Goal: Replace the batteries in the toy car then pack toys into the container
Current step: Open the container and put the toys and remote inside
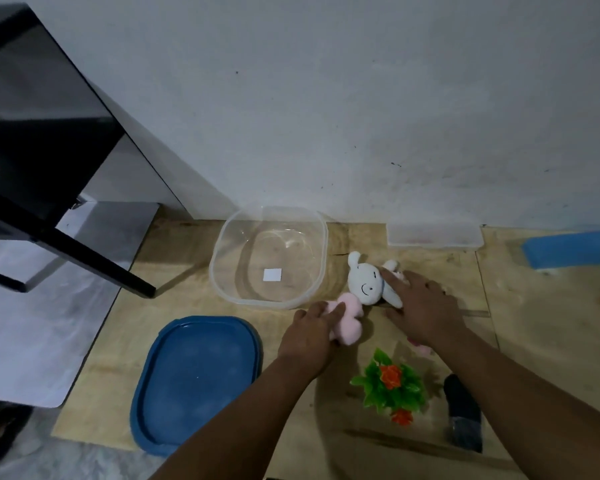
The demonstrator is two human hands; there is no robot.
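A clear plastic container (222, 258) sits empty on the wooden board, with a small white label on its bottom. Its blue lid (194, 382) lies in front of it. A white plush rabbit (364, 280) lies to the right of the container. My right hand (423, 306) rests on the rabbit with fingers spread over its body. A pink plush toy (350, 323) lies just in front of the rabbit, and my left hand (309, 336) grips its left side. A dark object, possibly the toy car (463, 414), lies at the lower right, partly hidden by my right forearm.
A green plastic plant with orange flowers (392, 386) lies between my forearms. A small clear box (433, 235) and a blue block (572, 249) stand by the wall at the back right. A black shelf frame (66, 244) stands at the left.
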